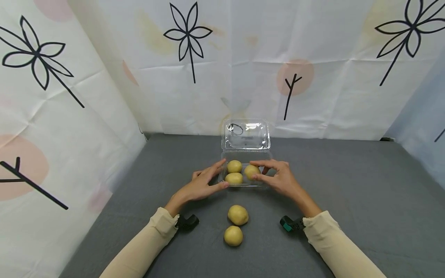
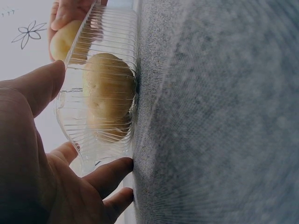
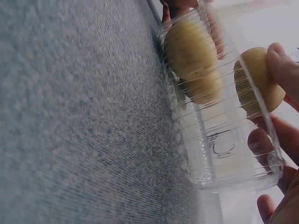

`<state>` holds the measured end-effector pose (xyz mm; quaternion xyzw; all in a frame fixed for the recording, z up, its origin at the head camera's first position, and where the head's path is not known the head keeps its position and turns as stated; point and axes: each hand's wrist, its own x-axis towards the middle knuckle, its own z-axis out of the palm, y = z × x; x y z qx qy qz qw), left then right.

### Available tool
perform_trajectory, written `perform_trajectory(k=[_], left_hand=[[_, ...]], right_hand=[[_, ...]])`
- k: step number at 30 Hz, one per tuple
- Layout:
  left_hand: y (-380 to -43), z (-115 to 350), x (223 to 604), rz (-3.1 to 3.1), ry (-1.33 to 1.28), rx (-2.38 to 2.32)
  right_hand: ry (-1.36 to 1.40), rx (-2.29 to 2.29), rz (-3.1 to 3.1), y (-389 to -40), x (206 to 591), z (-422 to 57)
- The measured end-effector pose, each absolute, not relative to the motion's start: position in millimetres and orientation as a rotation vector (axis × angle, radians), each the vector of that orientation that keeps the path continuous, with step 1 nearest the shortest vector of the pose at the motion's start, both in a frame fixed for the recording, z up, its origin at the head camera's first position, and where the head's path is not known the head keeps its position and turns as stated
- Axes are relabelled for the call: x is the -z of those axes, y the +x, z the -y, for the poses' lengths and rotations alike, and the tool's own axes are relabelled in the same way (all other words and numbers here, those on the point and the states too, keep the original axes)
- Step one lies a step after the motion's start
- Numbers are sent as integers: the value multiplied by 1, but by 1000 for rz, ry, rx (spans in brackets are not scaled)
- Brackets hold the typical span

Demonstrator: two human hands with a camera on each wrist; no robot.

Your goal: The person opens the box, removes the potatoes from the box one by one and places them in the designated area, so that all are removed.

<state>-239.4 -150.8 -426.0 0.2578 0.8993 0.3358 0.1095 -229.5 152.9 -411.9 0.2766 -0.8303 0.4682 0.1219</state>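
Note:
A clear plastic clamshell box stands on the grey table with its lid raised at the back. Two yellow potatoes lie in its left half, one behind the other. My right hand pinches a third potato between thumb and fingers, over the right half; in the right wrist view this potato is at the rim's height. At the box's left side, my left hand has its fingers extended. Its thumb touches the rim in the left wrist view.
Two more potatoes lie on the table in front of the box, between the forearms. Behind the table hangs a white cloth with printed flowers, and another stretch of it lines the left side.

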Motion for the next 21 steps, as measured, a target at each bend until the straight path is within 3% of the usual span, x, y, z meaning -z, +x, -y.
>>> perform_trajectory(k=[21], left_hand=[[-238,150,424,-2635,752,-1018]], right_hand=[[852,-1426,2439,-203,398,-167]])
